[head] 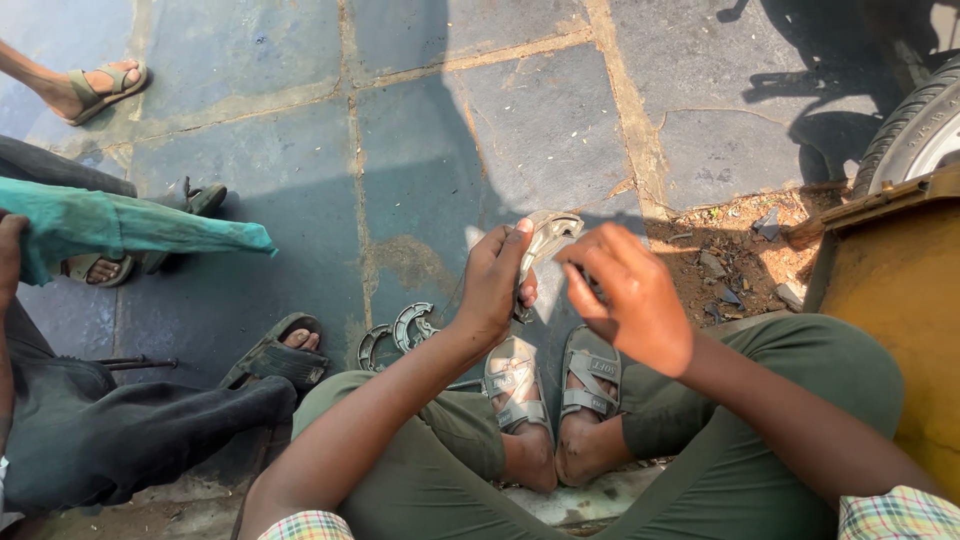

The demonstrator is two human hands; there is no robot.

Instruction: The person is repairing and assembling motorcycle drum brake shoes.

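Floor (540, 120): large grey-blue stone slabs with pale sandy joints, half in shadow, sunlit toward the upper right of the frame.

On it:
- Two curved metal pieces (398, 335), lower centre, lying side by side and touching.
- Patch of bare dirt (725, 250) with small stones and scraps, right of centre.
- Yellow box (895, 300), right edge.
- Tyre (915, 130), upper right corner.
- Thin metal rods (135, 362), lower left.
- Sandalled feet: one pair (555, 385) lower centre; others along the left side.
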